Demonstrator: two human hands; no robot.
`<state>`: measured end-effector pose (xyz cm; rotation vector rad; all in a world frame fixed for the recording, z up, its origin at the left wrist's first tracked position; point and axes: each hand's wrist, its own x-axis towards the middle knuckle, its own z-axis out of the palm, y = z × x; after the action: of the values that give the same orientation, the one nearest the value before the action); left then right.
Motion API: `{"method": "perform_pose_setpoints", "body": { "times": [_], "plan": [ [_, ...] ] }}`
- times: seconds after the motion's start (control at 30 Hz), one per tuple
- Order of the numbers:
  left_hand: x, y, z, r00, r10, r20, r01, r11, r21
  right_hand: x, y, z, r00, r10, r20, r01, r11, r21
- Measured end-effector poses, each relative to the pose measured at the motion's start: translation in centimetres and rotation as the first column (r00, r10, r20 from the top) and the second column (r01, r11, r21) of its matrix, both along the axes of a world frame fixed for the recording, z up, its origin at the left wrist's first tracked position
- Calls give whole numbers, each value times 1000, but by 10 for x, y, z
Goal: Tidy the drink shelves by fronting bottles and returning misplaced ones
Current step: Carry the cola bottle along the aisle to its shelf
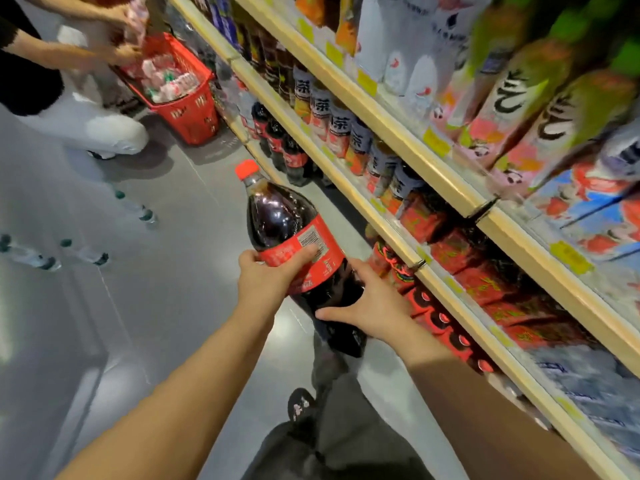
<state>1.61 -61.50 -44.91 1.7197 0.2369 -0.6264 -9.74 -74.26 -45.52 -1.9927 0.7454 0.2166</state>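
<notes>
I hold a large cola bottle (281, 216) with a red cap and red label, tilted, over the aisle floor in front of the shelves. My left hand (266, 277) grips it around the label. My right hand (367, 306) clasps the dark lower body. More cola bottles (277, 140) stand on the bottom shelf further down the aisle. The wooden-edged shelves (391, 220) on the right carry tea bottles (341, 131), red packs and cartons.
Another person (69, 109) crouches at the upper left, hands over a red basket (180, 98) full of small bottles. Several small water bottles (83, 252) lie on the grey floor at left. My legs and a shoe (301, 405) show below.
</notes>
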Motion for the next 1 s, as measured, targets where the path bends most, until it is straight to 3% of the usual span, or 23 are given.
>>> {"method": "perform_pose_setpoints", "body": {
  "times": [0.33, 0.5, 0.57, 0.73, 1.0],
  "plan": [
    [171, -72, -53, 989, -94, -111, 93, 996, -14, 160, -63, -45, 988, -93, -123, 101, 993, 62],
    [246, -83, -86, 972, -180, -149, 181, 983, -7, 231, -68, -67, 983, -91, -157, 92, 996, 3],
    [278, -85, -106, 961, -216, -173, 222, 975, 16, 258, -64, -91, 972, -163, -167, 171, 985, 29],
    [358, -94, -182, 915, -348, -205, 372, 924, 91, 321, -45, -175, 923, -335, -191, 343, 939, 11],
    [416, -114, -355, 890, -410, -198, 415, 910, -17, 375, -47, -357, 847, -509, -155, 520, 854, 35]
  ]
}}
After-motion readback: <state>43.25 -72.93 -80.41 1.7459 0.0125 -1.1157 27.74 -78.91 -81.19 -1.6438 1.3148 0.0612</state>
